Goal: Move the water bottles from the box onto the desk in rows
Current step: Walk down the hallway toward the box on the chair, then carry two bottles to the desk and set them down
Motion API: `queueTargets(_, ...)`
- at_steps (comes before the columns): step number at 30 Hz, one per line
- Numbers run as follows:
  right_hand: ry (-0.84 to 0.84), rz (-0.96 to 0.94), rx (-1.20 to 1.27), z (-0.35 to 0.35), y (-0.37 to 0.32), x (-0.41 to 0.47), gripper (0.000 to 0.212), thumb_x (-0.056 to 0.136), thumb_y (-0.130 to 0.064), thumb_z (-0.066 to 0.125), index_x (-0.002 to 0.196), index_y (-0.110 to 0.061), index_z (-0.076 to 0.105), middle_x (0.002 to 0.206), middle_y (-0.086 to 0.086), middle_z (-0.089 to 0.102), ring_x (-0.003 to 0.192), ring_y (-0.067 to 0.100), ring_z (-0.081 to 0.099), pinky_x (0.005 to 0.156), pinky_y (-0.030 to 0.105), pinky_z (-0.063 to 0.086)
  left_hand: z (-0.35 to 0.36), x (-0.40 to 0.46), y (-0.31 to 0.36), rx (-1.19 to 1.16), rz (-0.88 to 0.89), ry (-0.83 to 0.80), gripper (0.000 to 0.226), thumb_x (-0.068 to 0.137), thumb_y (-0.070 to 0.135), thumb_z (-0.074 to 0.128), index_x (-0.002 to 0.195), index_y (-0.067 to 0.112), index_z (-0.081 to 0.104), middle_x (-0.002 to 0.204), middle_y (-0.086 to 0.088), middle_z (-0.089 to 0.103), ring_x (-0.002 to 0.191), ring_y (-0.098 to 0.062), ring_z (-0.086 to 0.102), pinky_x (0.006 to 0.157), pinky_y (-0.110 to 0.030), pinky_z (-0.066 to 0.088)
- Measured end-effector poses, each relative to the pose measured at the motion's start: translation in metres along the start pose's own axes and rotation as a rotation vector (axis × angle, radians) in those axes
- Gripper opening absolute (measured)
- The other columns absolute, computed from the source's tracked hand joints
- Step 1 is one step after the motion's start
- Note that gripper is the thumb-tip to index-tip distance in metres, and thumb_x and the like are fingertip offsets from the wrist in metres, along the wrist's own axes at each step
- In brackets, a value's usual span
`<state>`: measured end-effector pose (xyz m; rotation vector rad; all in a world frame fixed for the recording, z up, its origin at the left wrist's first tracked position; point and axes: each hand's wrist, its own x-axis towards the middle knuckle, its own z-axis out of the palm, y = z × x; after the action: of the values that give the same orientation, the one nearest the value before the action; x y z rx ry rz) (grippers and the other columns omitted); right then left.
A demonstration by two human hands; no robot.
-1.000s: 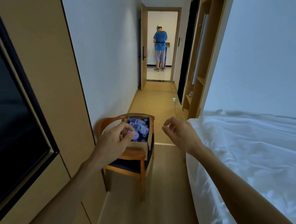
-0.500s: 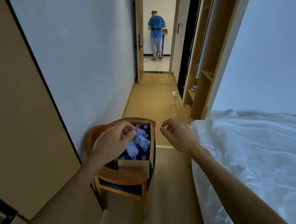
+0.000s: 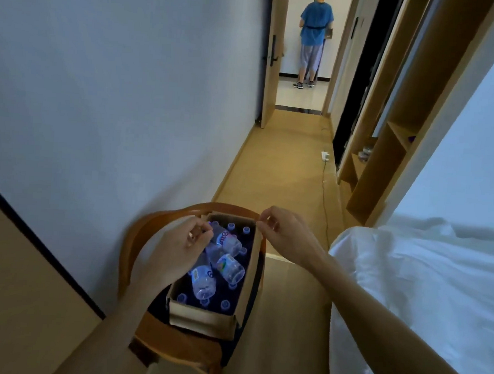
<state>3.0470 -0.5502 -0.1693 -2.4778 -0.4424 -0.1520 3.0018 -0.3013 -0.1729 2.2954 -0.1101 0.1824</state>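
An open cardboard box (image 3: 203, 318) sits on the seat of a wooden chair (image 3: 138, 238) against the left wall. Inside it stand several clear water bottles with pale caps, and three more bottles (image 3: 229, 266) lie loose on top of them. My left hand (image 3: 175, 252) hovers over the box's left side with fingers loosely curled, holding nothing. My right hand (image 3: 286, 235) hangs above the box's far right corner, fingers relaxed and empty. The desk is not in view.
A bed with white sheets (image 3: 422, 284) fills the right. A wooden shelf unit (image 3: 386, 155) stands beyond it. A cable and power strip (image 3: 324, 156) lie on the hallway floor. A person in a blue shirt (image 3: 314, 37) stands past the open door.
The view has tilted down and come closer to the chair. Both hands have come down over the box, the left over the bottles and the right to its far corner.
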Motion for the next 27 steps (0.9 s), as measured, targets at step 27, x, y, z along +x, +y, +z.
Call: queueTargets(27, -0.716, 0.052, 0.140, 0.211, 0.131, 0.238, 0.018, 0.095, -0.033, 0.057, 0.099, -0.017, 0.064, 0.086, -0.008, 0.063, 0.081, 0.008, 0.061, 0.073, 0.024, 0.044, 0.114, 0.134, -0.197, -0.205, -0.713, -0.033, 0.012, 0.096, 0.033, 0.054, 0.090, 0.026, 0.061, 0.083, 0.008, 0.065, 0.077, -0.009, 0.063, 0.071, -0.029, 0.050)
